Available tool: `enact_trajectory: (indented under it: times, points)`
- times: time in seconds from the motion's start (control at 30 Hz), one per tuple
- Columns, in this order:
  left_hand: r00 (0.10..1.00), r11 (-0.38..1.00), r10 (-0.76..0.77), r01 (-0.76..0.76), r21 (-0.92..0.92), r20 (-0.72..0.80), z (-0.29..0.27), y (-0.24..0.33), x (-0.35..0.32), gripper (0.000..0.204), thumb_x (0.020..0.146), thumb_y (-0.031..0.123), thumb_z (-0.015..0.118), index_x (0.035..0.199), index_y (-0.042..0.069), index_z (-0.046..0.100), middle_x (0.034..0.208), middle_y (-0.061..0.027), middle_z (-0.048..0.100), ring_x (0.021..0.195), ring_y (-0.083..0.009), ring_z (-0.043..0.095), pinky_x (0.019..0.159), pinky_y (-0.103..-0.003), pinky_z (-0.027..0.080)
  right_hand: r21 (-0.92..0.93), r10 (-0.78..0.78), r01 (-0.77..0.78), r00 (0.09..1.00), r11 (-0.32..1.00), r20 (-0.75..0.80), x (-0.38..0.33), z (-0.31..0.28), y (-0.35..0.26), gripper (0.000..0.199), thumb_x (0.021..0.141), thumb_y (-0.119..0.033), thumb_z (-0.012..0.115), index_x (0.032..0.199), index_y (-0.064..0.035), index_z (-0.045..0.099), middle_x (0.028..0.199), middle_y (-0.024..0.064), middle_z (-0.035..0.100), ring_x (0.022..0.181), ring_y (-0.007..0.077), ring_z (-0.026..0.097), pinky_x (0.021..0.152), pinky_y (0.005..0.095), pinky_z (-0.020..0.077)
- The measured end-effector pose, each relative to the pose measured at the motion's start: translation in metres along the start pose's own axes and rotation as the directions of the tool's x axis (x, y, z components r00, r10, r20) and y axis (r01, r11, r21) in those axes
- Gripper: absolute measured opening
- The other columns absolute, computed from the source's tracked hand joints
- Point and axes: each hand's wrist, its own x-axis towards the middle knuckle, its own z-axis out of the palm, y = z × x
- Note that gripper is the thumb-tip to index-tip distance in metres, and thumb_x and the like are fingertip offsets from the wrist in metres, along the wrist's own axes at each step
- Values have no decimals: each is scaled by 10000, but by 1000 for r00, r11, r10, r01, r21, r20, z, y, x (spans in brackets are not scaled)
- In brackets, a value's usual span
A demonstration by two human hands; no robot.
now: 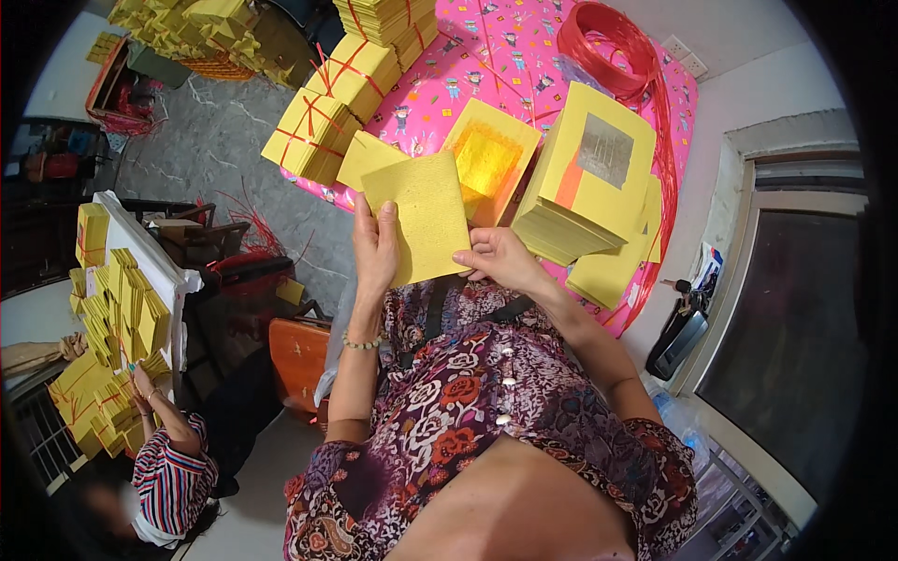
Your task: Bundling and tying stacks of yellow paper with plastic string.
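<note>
Both my hands hold a yellow paper sheet [426, 220], or a thin stack of sheets, tilted in front of my body. My left hand [376, 245] grips its left edge, thumb on the face and fingers behind. At the lower right corner, my right hand [502, 259] pinches it between thumb and fingers. Just beyond lies yellow paper with a shiny gold and orange patch [488, 161]. To its right stands a thick stack of yellow paper [599, 140] with a silver square and an orange strip on top. Another yellow sheet [369, 157] sits partly behind the held one.
A pink patterned cloth [486, 56] covers the table. Red-tied paper bundles [313, 131] line its left edge, and a red strapping coil [608, 47] lies far right. At left, another person [173, 458] handles yellow paper at a white table [178, 280]. A wooden stool [297, 360] stands nearby.
</note>
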Motion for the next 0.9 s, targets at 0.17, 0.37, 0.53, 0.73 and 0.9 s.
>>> enact_trajectory:
  times: [0.17,0.37,0.53,0.73,0.9]
  points:
    - [999,989,-25,18,-148,-46,-7,-14,-2,421,981,133,429,1364,5,311,1201,-105,520,1063,-133,499,893,-276,414,48,-41,45,996,998,-81,5,6,1,206,885,-186,634,961,4,614,830,26,662,729,84,609,644,226,501]
    - [986,953,-166,169,-250,29,-23,-34,-19,426,981,113,417,1376,9,295,1262,-114,492,1123,-145,485,942,-292,404,-6,-137,138,975,990,-177,23,10,4,273,880,-216,647,1028,11,606,832,28,643,779,74,598,609,211,465]
    - [965,918,-206,248,-311,160,-26,-44,-27,404,983,107,415,1355,-14,314,1296,-113,469,1166,-156,457,985,-295,368,22,-124,132,968,991,-220,45,7,-9,257,906,-178,606,1048,36,600,910,65,674,781,68,595,653,208,468]
    - [943,858,-308,333,-391,128,-32,-59,-20,383,984,113,414,1341,-2,336,1281,-112,487,1136,-159,491,959,-305,409,74,-198,213,966,974,-166,63,13,1,274,916,-174,588,1117,6,545,961,64,639,828,98,607,747,232,478]
    - [894,826,-447,398,-400,-33,-40,-83,8,350,986,155,429,1293,-8,389,1203,-105,557,1048,-175,569,890,-315,469,111,-140,176,951,978,-276,61,0,26,270,919,-163,580,1126,0,525,956,62,616,864,128,608,735,254,495]
